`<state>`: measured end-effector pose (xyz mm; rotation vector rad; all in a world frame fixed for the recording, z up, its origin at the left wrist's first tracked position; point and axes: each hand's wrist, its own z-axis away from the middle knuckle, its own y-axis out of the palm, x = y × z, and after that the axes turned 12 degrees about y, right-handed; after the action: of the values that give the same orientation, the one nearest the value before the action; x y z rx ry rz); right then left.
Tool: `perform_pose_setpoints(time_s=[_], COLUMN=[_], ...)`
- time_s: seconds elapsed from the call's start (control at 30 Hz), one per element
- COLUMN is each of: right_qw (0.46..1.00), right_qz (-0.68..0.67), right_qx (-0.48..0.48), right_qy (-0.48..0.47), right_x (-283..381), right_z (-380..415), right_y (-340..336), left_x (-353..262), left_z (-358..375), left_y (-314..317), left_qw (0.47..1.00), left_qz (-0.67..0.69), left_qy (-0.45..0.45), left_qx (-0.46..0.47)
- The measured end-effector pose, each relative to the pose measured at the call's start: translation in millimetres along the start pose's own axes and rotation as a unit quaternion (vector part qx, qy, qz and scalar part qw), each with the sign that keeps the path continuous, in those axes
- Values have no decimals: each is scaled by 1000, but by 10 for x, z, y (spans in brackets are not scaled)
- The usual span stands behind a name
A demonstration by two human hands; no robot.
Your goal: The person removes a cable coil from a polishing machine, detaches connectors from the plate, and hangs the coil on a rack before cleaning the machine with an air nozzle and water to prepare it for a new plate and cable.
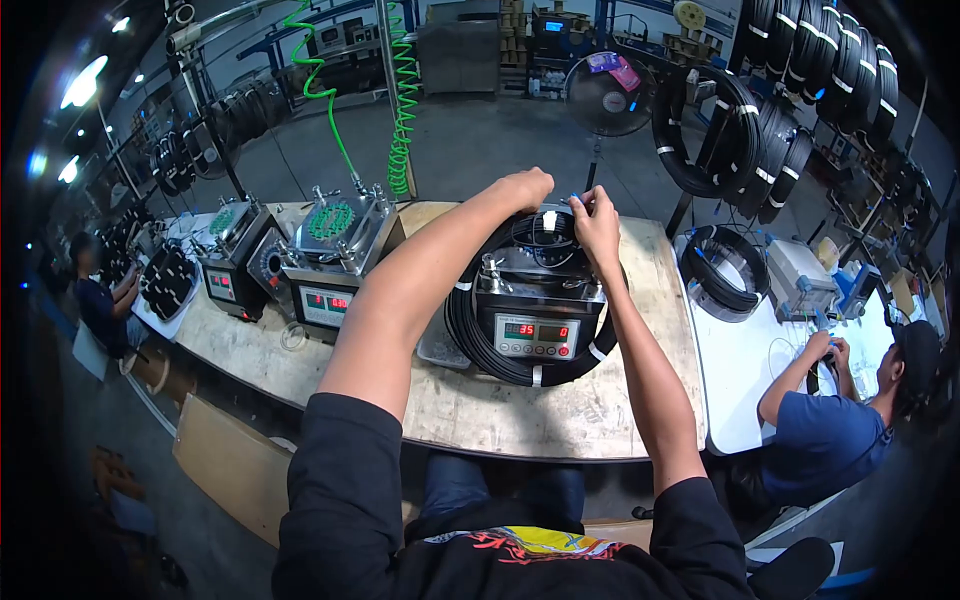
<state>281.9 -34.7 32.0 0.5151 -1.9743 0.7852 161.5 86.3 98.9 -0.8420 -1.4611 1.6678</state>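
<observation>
Left hand (528,190) near a black coil's (464,325) top, right hand (597,228) pinching a blue tip (575,201), coil around a machine (537,337) on a bench (650,405), fan (608,108) beyond.

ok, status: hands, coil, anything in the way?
Right hand pinching a small blue piece; left hand, grip hidden. Black coil around the display unit. No obstruction seen.

Workshop: machines (540,292) with red digital displays (535,337) on wooden desk (600,425), green coiled hoses (400,140) behind it, black coils (835,60) hanging beyond its right end.
</observation>
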Motion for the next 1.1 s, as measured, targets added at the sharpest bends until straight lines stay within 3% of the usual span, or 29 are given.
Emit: perform_pose_setpoints(time_s=[0.13, 0.43, 0.53, 0.63, 0.77, 0.87, 1.0, 1.1], right_qw=[1000, 999, 998, 998, 998, 999, 994, 988], right_qz=[8, 43, 55, 65, 62, 37, -107, -154], right_qx=[11, 6, 7, 1, 3, 1, -23, 20], right_qy=[11, -6, 0, -14, -10, -4, -29, -14], right_x=[8, 42, 52, 72, 66, 44, -125, -136], right_z=[13, 56, 93, 85, 76, 62, -27, 166], right_y=[-13, -5, -28, -30, -21, -26, -17, -213], left_x=[-113, -91, -5, 94, 82, 21, -221, -263], left_z=[88, -91, -58, -92, 55, 285, 932, 1196], left_y=[-33, -91, -15, -41, -160, 68, 219, 436], left_qw=[1000, 992, 997, 999, 993, 987, 927, 858], left_qz=[-3, -67, -7, -15, 121, 71, 28, 202], left_qy=[-15, -2, -12, 39, -8, -21, 5, -4], left_qx=[-4, 111, 71, 32, 7, -140, -373, -473])
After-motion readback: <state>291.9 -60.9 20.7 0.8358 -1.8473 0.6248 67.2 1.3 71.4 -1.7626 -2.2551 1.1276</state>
